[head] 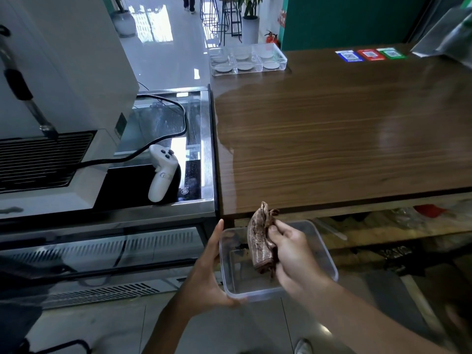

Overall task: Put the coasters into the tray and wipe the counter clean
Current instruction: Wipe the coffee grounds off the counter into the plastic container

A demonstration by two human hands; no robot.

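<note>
Wood-grain table (344,129) fills the right side of the room, w/ a wet sheen spreading over its left part. At its far left corner sits the clear tray (281,63), six compartments, a round grey coaster (246,66) lying flat in each.

Nearer, below the table's front edge, the person holds a clear plastic container (324,256) out over the floor. Left hand (212,274) grips the container's left rim, thumb pointing up along the wall, fingers curled under. Right hand (293,254) is closed round a folded brown cloth (260,241), pinching it upright over the container; cloth's top end pokes up to the table edge. Dark specks lie on the container's bottom near the far left corner.

Left of the table stands a steel-edged glass counter w/ a white machine (69,80) on it, black drip grille in front. Black cable (163,141) loops past a white handheld controller (161,172) lying on the glass. Three stickers, blue, red & green (367,55), sit on the table's far end. Beyond: shiny floor, potted plants, bar stools.
</note>
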